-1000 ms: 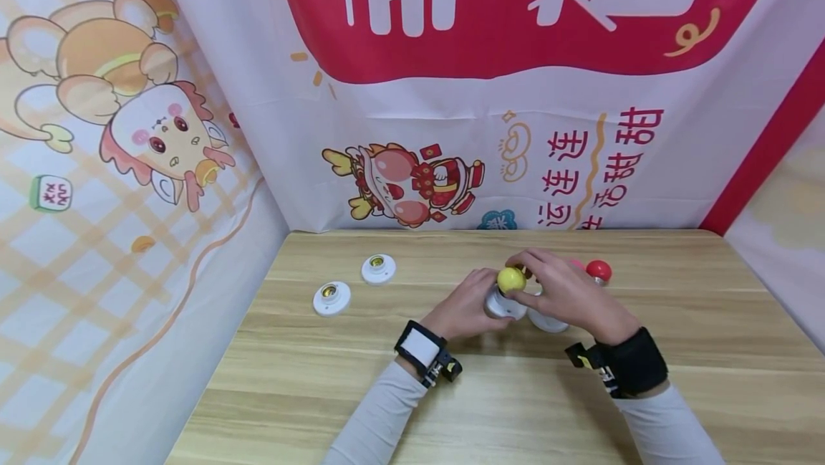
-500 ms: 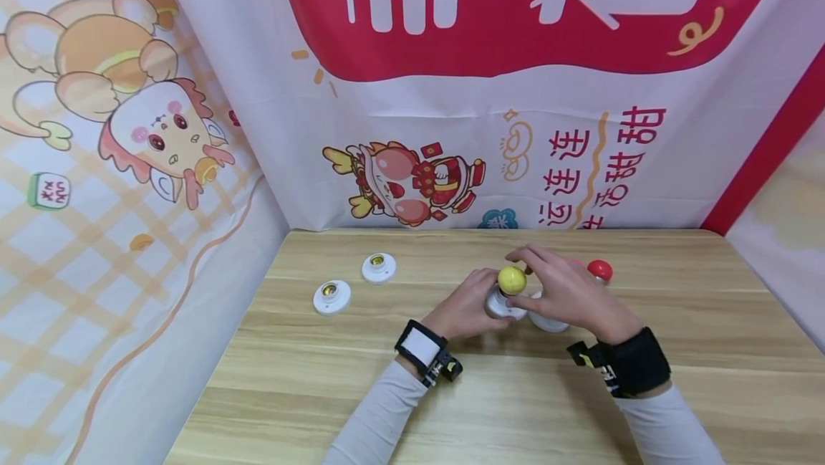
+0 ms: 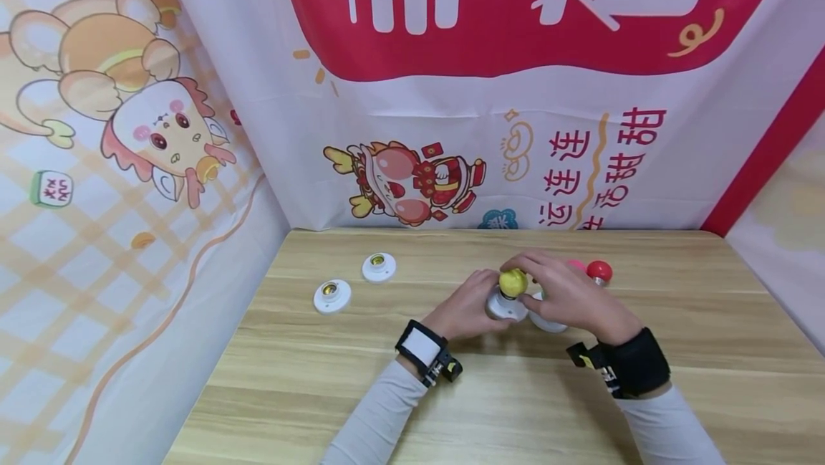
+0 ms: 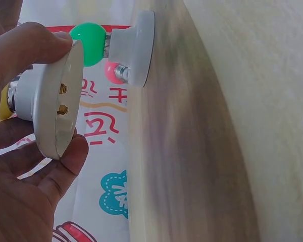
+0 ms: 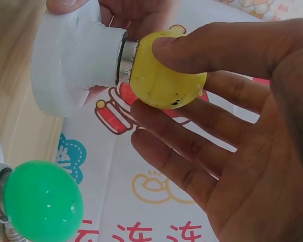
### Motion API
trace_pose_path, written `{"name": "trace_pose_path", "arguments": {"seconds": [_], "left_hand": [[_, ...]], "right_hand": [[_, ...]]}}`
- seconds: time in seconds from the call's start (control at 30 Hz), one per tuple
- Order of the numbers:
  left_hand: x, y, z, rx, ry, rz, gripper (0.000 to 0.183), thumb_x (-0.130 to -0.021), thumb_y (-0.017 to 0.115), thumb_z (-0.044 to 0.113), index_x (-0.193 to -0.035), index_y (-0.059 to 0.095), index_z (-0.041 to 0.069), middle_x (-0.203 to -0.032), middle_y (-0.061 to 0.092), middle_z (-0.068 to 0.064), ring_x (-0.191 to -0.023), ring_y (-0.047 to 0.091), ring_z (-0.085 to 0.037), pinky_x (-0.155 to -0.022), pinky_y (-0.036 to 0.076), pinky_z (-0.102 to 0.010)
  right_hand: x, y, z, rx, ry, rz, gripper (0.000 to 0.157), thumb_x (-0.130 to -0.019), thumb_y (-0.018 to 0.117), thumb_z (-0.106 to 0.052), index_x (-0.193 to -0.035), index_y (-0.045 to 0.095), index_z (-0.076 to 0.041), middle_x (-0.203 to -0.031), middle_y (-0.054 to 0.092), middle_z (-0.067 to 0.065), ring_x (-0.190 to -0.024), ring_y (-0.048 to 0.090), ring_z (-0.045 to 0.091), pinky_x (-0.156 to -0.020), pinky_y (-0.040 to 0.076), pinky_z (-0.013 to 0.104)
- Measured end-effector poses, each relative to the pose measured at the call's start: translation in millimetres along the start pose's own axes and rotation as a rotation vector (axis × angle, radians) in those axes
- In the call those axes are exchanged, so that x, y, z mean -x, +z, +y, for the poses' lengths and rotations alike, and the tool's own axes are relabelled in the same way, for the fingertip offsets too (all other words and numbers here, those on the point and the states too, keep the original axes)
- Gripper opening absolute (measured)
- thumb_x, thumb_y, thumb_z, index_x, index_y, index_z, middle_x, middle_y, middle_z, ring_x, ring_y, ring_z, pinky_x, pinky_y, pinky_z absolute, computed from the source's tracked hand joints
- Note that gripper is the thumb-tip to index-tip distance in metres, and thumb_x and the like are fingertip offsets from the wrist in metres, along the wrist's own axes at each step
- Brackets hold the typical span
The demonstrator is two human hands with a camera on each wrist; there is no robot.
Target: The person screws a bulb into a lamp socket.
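Note:
My left hand [image 3: 469,309] grips a round white lamp holder [image 4: 46,111] by its rim, thumb on one side and fingers on the other. The holder is raised off the table and tilted, and its underside with brass screws shows in the left wrist view. A yellow light bulb [image 5: 159,85] sits in the holder's socket, with a band of its metal cap visible. My right hand [image 3: 573,296] pinches that bulb between thumb and fingers. Just beside it, a green bulb [image 5: 43,201] stands in another white holder [image 4: 145,50], mostly hidden behind the right hand in the head view.
Two white lamp holders [image 3: 331,297] lie at the table's left, brass insides showing. Behind my right hand are a red bulb [image 3: 599,271] and a partly hidden pink bulb [image 3: 576,264]. Printed cloth [image 3: 412,103] hangs along the table's [image 3: 515,408] back edge.
My right fingers loosened and spread from the yellow bulb half a second ago, and now they are round it again. The left hand and the lamp holder have stayed in place.

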State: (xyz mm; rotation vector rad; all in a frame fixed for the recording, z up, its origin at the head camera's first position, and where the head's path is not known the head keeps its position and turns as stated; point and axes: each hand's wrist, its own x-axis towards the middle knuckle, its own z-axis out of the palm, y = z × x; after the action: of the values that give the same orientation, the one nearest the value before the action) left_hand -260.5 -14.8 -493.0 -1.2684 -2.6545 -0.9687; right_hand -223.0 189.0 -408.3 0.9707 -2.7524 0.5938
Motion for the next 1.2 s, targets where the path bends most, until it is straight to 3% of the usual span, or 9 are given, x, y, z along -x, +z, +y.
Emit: {"name": "trace_pose_path", "arguments": {"seconds": [0.53, 0.9, 1.03, 1.2], "left_hand": [[0.5, -1.0, 0.9, -0.02, 0.017, 0.007, 0.076, -0.079, 0.076, 0.037, -0.143, 0.041, 0.016, -0.134, 0.051, 0.003, -0.122, 0.042, -0.009, -0.102, 0.041, -0.022], [0.1, -2.5, 4.2, -0.02, 0.019, 0.011, 0.075, -0.077, 0.078, 0.034, -0.14, 0.043, 0.015, -0.133, 0.052, 0.002, -0.122, 0.043, -0.009, -0.103, 0.039, -0.022], [0.3, -2.4, 3.5, -0.017, 0.023, 0.011, 0.075, -0.076, 0.079, 0.034, -0.14, 0.044, 0.015, -0.133, 0.052, 0.003, -0.122, 0.043, -0.008, -0.104, 0.039, -0.022], [1.8, -1.5, 1.4, 0.006, 0.007, 0.004, 0.078, -0.076, 0.079, 0.033, -0.142, 0.042, 0.015, -0.135, 0.05, 0.001, -0.124, 0.042, -0.009, -0.104, 0.039, -0.024]], "right_hand": [[-0.7, 5.6, 2.7, 0.041, 0.018, 0.063, 0.048, -0.075, 0.081, -0.035, -0.114, 0.062, -0.016, -0.11, 0.062, -0.001, -0.092, 0.06, 0.011, -0.077, 0.058, 0.034], [-2.1, 7.4, 1.9, 0.089, 0.061, 0.095, 0.048, -0.074, 0.079, -0.046, -0.108, 0.061, -0.017, -0.098, 0.063, -0.003, -0.083, 0.062, 0.015, -0.068, 0.058, 0.031], [-1.7, 7.0, 1.0, 0.097, 0.069, 0.083, 0.054, -0.074, 0.078, -0.049, -0.112, 0.059, -0.016, -0.101, 0.064, -0.001, -0.086, 0.062, 0.014, -0.07, 0.058, 0.033], [-0.1, 3.3, -1.6, 0.064, 0.069, 0.043, 0.07, -0.072, 0.08, -0.046, -0.128, 0.054, -0.014, -0.12, 0.06, 0.006, -0.1, 0.061, 0.02, -0.08, 0.057, 0.042]]}}
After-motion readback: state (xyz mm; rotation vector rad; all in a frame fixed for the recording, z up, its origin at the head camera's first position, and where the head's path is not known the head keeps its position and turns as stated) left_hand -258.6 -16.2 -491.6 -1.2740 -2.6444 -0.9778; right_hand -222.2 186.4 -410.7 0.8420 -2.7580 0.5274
